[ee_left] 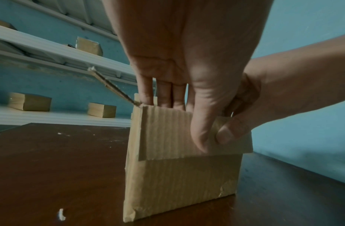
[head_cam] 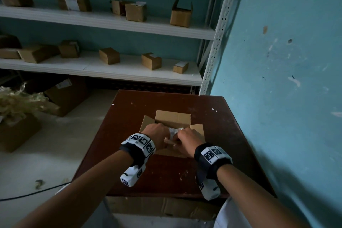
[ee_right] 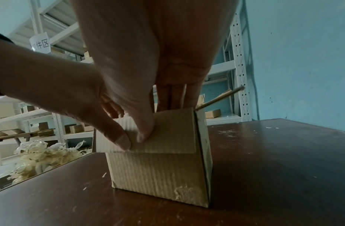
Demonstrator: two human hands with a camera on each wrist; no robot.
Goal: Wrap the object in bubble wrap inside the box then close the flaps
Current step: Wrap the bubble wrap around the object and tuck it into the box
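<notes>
Both forearms reach in from the near edge, each with a marker-covered band at the wrist. On the left, the left hand (head_cam: 155, 136) dips its fingers into the open box (head_cam: 173, 118) while its thumb (ee_left: 201, 122) presses the near flap (ee_left: 167, 134) down over the front wall. Between the hands, crinkled bubble wrap (head_cam: 174, 131) shows inside the box; the object within it cannot be made out. On the right, the right hand (head_cam: 187, 140) mirrors the left, fingers in the box, thumb (ee_right: 142, 122) on the same flap beside the other thumb. Side flaps stand out at an angle and the far flap is upright. Under the box lies a scuffed brown tabletop (head_cam: 218, 116). Behind it, shelves (head_cam: 111, 22) hold small cartons.
</notes>
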